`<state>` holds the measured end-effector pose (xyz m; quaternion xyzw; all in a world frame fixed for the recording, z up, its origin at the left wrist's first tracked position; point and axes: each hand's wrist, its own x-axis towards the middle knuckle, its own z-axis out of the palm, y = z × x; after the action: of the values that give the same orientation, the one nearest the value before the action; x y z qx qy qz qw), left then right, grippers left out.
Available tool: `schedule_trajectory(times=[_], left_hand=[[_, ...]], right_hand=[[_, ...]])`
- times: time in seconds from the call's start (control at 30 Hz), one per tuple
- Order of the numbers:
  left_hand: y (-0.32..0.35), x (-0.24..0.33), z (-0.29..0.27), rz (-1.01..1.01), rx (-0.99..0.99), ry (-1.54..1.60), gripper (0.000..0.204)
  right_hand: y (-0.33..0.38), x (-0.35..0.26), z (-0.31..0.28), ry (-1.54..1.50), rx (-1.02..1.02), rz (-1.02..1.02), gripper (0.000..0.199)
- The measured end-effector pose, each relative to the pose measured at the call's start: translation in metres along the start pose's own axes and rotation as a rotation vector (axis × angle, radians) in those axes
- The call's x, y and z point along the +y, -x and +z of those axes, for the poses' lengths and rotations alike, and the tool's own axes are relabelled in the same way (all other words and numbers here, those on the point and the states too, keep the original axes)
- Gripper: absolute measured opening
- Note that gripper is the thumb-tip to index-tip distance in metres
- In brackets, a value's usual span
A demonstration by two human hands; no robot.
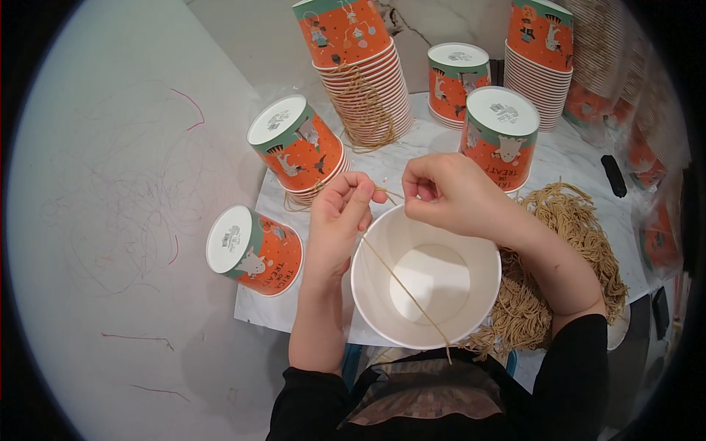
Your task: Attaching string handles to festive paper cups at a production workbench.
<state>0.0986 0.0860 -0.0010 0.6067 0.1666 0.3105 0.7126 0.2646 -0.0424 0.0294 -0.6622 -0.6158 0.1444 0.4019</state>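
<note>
Head view: left hand (340, 220) and right hand (448, 192) both pinch tan string (401, 288) above open white paper cup (426, 275), at table edge. String runs diagonally across cup mouth. Twine bundle (566, 264) just right; upturned orange cups (294, 143) behind.

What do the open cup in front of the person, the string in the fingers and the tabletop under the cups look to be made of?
Open cup: probably paper, matte white inside, thin rolled rim. String: tan twisted fibre, perhaps jute or paper twine, like the loose pile. Tabletop: white with grey veins, marble or a marble-look sheet; cannot tell which.
</note>
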Motion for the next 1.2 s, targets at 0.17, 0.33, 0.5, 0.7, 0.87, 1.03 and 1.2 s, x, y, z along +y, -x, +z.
schedule_trajectory(times=[0.17, 0.33, 0.5, 0.7, 0.87, 1.03, 1.2], left_hand=[[0.0, 0.0, 0.001, 0.025, 0.012, -0.036, 0.017], [-0.001, -0.003, 0.002, 0.055, 0.013, -0.063, 0.018], [0.001, -0.004, 0.003, 0.097, 0.005, -0.136, 0.015], [0.001, -0.008, 0.004, 0.056, -0.032, -0.09, 0.016], [0.003, -0.005, 0.011, -0.017, -0.029, -0.015, 0.016], [0.002, -0.006, 0.012, -0.015, -0.004, 0.015, 0.014], [0.002, -0.004, 0.012, -0.029, -0.036, 0.057, 0.017]], right_hand=[[0.0, 0.001, 0.0, -0.04, -0.03, -0.017, 0.015], [0.001, -0.002, -0.002, -0.022, -0.061, -0.041, 0.014], [0.003, -0.003, -0.003, -0.05, -0.115, -0.102, 0.012], [0.0, -0.004, -0.014, -0.151, -0.291, 0.038, 0.014], [-0.002, -0.001, -0.011, -0.191, -0.115, -0.015, 0.024], [-0.004, 0.001, -0.005, -0.18, -0.061, 0.031, 0.029], [-0.006, 0.009, 0.001, -0.223, -0.078, 0.044, 0.022]])
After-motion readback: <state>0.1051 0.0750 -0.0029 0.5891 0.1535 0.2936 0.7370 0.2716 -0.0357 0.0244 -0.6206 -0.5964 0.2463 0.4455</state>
